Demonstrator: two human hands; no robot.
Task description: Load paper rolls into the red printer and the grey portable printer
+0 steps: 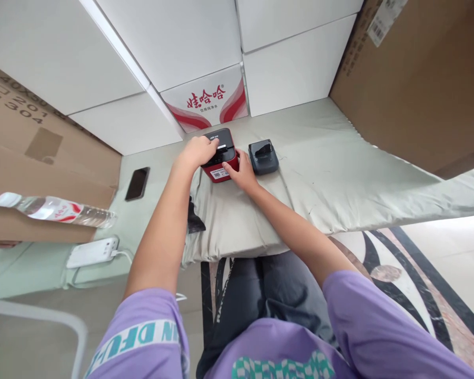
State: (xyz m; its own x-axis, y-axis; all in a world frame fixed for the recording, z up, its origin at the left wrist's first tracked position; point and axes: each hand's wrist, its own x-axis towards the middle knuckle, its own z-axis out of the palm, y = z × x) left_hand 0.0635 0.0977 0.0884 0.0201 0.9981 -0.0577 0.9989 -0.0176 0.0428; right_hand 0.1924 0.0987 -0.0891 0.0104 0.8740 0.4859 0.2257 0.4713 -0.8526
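A boxy red-and-black device [221, 171], like a small label printer, stands on the cloth-covered surface with a white sticker on its front. My left hand [199, 151] reaches over its left top edge, fingers bent onto the black lid. Round its right front corner grips my right hand [245, 172], thumb on the front face and the other fingers along the side, partly hidden. Just right of that hand sits a smaller dark grey device [264, 164] with a black part on top, touched by neither hand as far as I can see.
A phone [137, 183], a water bottle [59, 209] and a white power bank [92, 252] with a cable lie to the left. A black wrapper-like piece [195, 217] is near the front edge. Cardboard boxes [422, 79] flank both sides; white cartons [296, 63] stand behind.
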